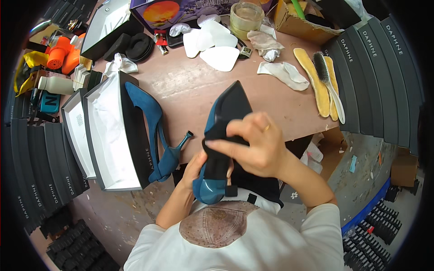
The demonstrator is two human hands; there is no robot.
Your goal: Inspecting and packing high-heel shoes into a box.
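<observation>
Toward the top of the frame, rolls of tape [247, 21] stand on the pinkish desk [181, 74] near overlapping white sheets [220, 58]. At upper right, a white-handled brush [335, 97] lies among yellow pads [312, 83], beside a crumpled white tissue [285, 74]. Dark boxes [368, 86] stand in a row along the right. At upper left, an orange container [56, 55] sits near a white bottle [54, 84].

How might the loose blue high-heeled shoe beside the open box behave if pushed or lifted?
The blue shoe would probably pivot rather than roll, given its long, irregular outline. Its matte surface suggests a fairly secure grip. The slim, protruding heel could catch when pushed.
</observation>
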